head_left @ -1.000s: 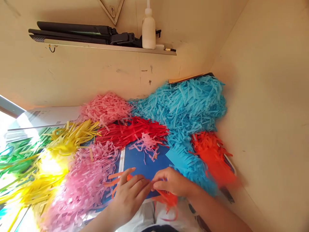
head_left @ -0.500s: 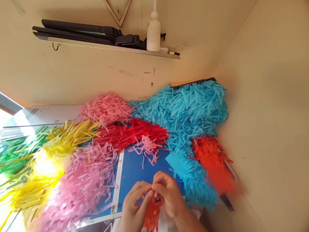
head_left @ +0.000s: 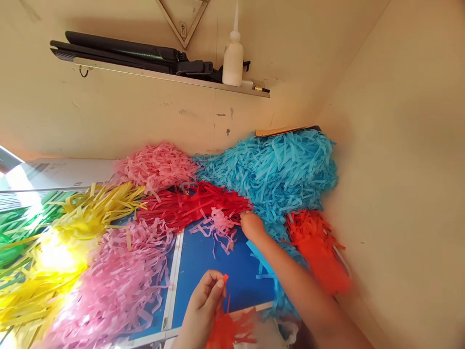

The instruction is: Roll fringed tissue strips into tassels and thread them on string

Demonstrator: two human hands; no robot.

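My left hand (head_left: pixel 203 301) is closed at the near edge of the blue surface. Its thumb and finger pinch orange tissue paper (head_left: pixel 225 278), a small tip of which sticks out above them. Fringed orange tissue (head_left: pixel 223 332) hangs below that hand; whether it is one piece with the tip I cannot tell. Stretched forward, my right hand (head_left: pixel 252 227) is closed at the right end of the red fringed tissue (head_left: pixel 192 206), next to the blue fringed tissue (head_left: pixel 286 169). Its fingertips are turned away, so what they pinch is hidden. A small pink tissue tuft (head_left: pixel 220 224) lies just left of it.
Pink (head_left: pixel 116 276), yellow (head_left: pixel 105 206) and green fringed tissue (head_left: pixel 22 237) cover the left side. A salmon heap (head_left: pixel 156 167) lies against the wall, orange fringed tissue (head_left: pixel 319 252) at right. The wall shelf (head_left: pixel 145 73) holds a white nozzle bottle (head_left: pixel 233 63) and black items.
My hands were together, fingers meeting above the orange tissue. My right hand has moved away, forward to the red tissue; my left stays near the same spot, still pinching.
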